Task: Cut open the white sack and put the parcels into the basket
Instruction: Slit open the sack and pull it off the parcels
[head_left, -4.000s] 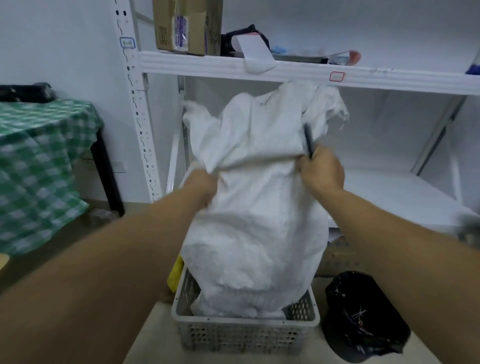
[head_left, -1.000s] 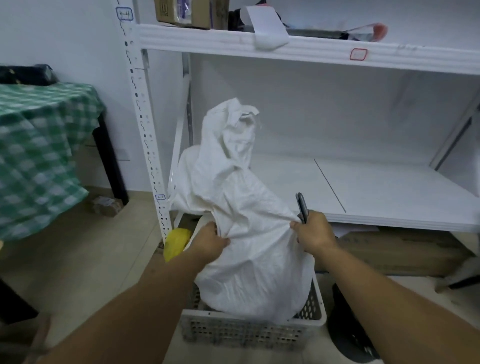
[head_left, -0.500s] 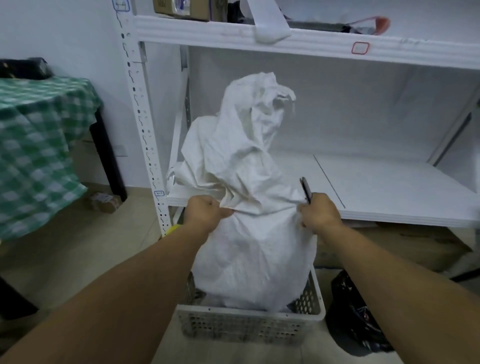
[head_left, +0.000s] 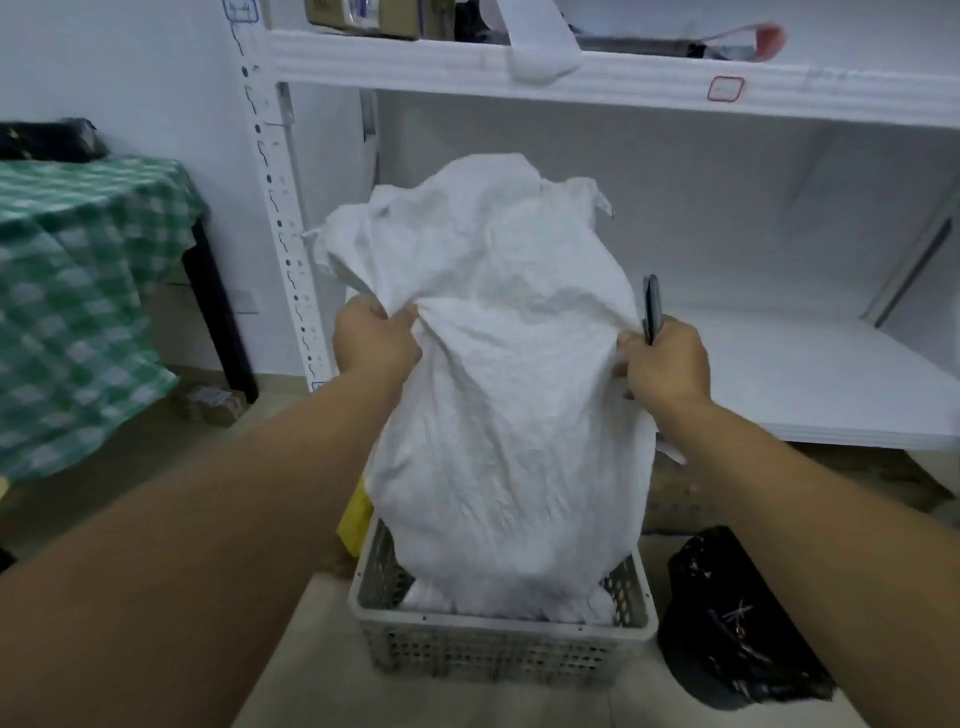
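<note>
**A:** Where's the white sack (head_left: 509, 415) relative to the grips?

**B:** Hanging below both. Long axis is vertical. The lower end sits inside the basket (head_left: 498, 631) and fills most of the span between its left and right rims. The slack top flops above the hands.

**A:** Grip state?

**B:** Left hand (head_left: 376, 343) has its fingers curled tight on a bunched fold at the sack's left side. Right hand (head_left: 665, 364) pinches cloth at the right side and has a slim dark tool (head_left: 651, 306) in the same fist, tip up. Both hands are level, with the sack between them.

**A:** Parcels?

**B:** None visible. The bulge sits low, so I judge the load is under the grips. Can't tell whether the opening faces down.

**A:** What does the next move turn on?

**B:** My read is a pull straight up along that axis. Neither hand is nearer, so the load is symmetric. The basket is barely wider than the sack, so drift toward the near rim risks a spill onto the floor. A black bag (head_left: 737, 623) sits just beside the right rim and a yellow item (head_left: 358, 514) is at the left rim.
</note>
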